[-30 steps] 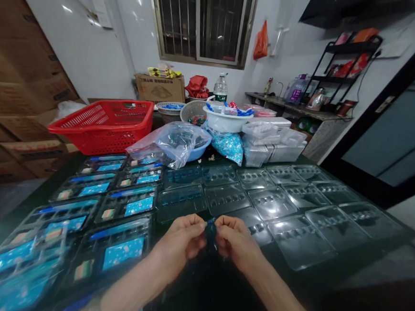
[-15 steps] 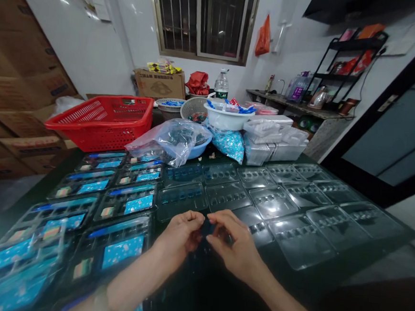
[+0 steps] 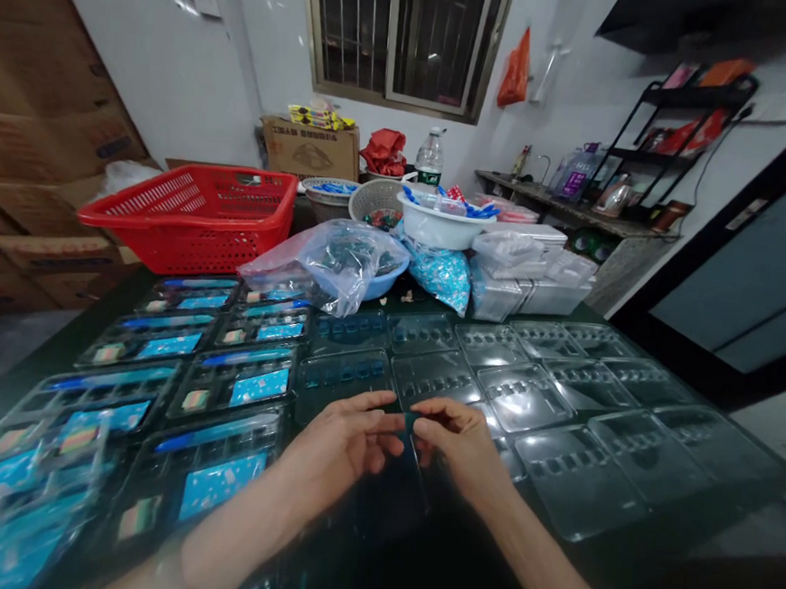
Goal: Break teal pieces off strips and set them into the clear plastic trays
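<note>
- L hand (image 3: 337, 444) now flatter than a sec ago, fingers part-open, tips just beside the small dark-blue item (image 3: 411, 420); no hold seen.
- R hand (image 3: 459, 442) curled, thumb & fingers pinching item, approx. shut.
- Item betw. hands, raised over table.
- Near L: plastic blister trays w/ blue cards (image 3: 236, 382).
- Near R: transparent plastic blister trays (image 3: 576, 472).
- Far L: red plastic basket (image 3: 186, 233).
- Far centre: white plastic bowl (image 3: 439, 227).
</note>
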A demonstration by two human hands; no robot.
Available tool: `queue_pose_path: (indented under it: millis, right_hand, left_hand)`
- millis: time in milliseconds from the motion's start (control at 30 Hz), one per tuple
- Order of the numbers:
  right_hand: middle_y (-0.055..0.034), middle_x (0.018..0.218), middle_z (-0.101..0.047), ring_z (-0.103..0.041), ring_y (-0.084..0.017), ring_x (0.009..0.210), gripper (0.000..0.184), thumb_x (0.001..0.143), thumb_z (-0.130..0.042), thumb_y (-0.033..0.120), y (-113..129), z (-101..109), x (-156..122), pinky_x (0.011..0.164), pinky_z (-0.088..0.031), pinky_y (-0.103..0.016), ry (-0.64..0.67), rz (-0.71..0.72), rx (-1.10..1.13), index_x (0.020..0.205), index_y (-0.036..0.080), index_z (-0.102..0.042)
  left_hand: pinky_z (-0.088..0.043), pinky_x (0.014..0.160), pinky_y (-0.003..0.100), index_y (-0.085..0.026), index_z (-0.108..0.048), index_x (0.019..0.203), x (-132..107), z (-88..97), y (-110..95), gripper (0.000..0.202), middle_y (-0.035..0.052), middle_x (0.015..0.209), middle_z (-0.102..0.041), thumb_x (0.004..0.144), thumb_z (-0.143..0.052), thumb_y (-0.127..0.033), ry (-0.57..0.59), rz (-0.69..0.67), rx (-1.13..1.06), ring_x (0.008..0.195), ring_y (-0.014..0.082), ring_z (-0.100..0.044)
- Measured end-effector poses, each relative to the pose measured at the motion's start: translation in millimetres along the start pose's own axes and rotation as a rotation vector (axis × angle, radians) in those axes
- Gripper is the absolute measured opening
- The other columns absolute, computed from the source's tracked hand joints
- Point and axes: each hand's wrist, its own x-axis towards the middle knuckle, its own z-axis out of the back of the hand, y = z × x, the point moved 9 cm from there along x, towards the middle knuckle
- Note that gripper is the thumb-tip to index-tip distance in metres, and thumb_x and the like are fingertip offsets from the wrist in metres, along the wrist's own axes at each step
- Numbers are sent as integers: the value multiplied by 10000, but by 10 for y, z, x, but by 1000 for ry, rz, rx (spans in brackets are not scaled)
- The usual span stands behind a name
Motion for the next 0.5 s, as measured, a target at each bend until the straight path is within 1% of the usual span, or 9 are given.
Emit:
queue_pose_path:
  millis: [100,200,267,367,433,500]
  right_hand:
    - [21,548,-548,-503,-84,483,219,649,-690,276,-194,42,55,421,-411,-187,-42,-152,322,829,160,-639]
    - [32,547,-527,-476,-53,476,225,630,-714,260,-315,20,52,414,-381,-147,-53,-276,537,817,162,-638]
    - [26,605,-534,-456,-36,487,214,634,-713,248,-345,-12,32,402,-352,-123,-46,-320,641,813,163,-632]
    - [-3,707,-551,-427,-25,508,200,662,-690,254,-352,-94,-4,384,-313,-103,12,-359,758,822,158,-618]
    - [-21,745,-553,-412,-25,518,201,678,-676,264,-346,-141,-23,382,-304,-97,54,-368,786,829,150,-610]
    - [-30,762,-549,-403,-27,525,207,680,-675,270,-352,-173,-34,384,-303,-97,79,-373,788,828,145,-602]
  left_hand:
    - [-391,449,209,-132,-466,1123,-47,-78,-106,431,165,990,-623,712,-594,-156,33,-39,17,691,184,-615]
    - [-387,451,210,-132,-480,1097,-85,-81,-189,382,170,1021,-614,732,-580,-185,26,-79,25,701,183,-610]
    - [-383,453,206,-128,-512,1046,-99,-28,-218,328,158,1000,-621,731,-582,-192,7,-103,33,680,164,-598]
    - [-370,450,201,-128,-552,978,-107,104,-217,261,119,909,-635,728,-582,-199,-32,-119,55,631,134,-573]
    - [-361,449,198,-135,-566,952,-116,182,-203,238,89,852,-632,726,-583,-209,-51,-120,74,607,121,-558]
    - [-353,449,195,-146,-575,930,-132,222,-200,227,65,814,-627,717,-591,-221,-50,-130,95,591,113,-544]
